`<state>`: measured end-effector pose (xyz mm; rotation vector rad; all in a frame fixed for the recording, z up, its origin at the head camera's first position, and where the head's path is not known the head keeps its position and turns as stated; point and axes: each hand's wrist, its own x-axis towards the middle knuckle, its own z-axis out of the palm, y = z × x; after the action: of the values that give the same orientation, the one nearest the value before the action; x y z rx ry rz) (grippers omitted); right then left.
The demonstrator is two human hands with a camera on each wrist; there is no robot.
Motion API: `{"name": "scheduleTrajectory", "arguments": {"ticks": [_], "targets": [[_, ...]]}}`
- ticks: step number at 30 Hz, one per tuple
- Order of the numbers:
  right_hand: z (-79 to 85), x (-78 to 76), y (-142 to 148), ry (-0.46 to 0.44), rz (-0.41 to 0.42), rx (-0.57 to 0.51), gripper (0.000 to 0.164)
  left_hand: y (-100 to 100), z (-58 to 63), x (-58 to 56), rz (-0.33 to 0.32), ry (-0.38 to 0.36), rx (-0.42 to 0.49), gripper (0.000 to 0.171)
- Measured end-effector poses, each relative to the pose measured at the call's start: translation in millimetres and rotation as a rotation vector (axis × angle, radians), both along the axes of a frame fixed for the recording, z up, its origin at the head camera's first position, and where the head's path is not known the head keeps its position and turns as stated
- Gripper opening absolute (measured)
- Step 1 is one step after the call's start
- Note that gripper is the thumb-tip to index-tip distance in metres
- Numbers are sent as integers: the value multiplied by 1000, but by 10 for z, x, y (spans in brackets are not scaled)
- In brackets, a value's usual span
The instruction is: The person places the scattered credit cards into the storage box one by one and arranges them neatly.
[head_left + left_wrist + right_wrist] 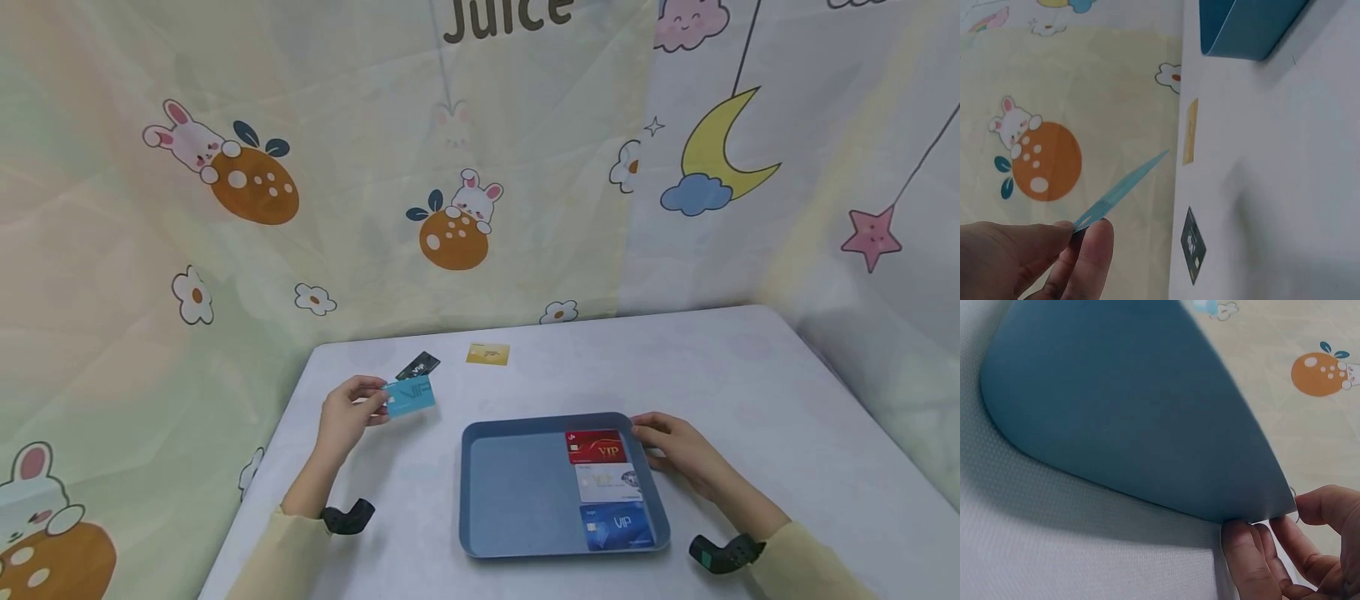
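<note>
My left hand (pixel 354 414) pinches a light blue VIP card (pixel 411 397) between thumb and fingers, holding it above the table. The left wrist view shows that card (pixel 1124 192) nearly edge-on. Behind it in the head view, a black VIP card (pixel 417 366) lies on the table, with a gold card (pixel 488 355) to its right. My right hand (pixel 678 450) grips the far right corner of the blue-grey tray (pixel 517 492), thumb and fingertips at its rim. Stacked along the tray's right side are a red card (pixel 596 447), a white card (pixel 609 482) and a dark blue card (pixel 617 527).
A white cloth covers the table (pixel 405 533). Hanging fabric (pixel 360 225) printed with rabbits and oranges rises behind the table's far edge and along its left side. A black wrist device (pixel 348 517) is worn on the left arm, another (pixel 726 554) on the right.
</note>
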<state>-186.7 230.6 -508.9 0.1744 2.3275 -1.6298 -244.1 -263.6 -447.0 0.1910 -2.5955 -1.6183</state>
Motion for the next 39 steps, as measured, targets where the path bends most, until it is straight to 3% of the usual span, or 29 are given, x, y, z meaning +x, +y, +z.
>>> {"name": "scheduleTrajectory", "arguments": {"ticks": [12, 21, 29, 39], "targets": [[-14, -14, 11, -9, -8, -12, 51, 238, 76, 153, -61, 2, 44, 24], [-11, -14, 13, -9, -10, -9, 52, 446, 21, 290, -117, 15, 70, 18], [-29, -15, 15, -11, -12, -11, 52, 548, 15, 378, -117, 25, 88, 17], [-37, -19, 22, -6, -10, -12, 52, 674, -75, 474, -182, 6, 134, 16]]}}
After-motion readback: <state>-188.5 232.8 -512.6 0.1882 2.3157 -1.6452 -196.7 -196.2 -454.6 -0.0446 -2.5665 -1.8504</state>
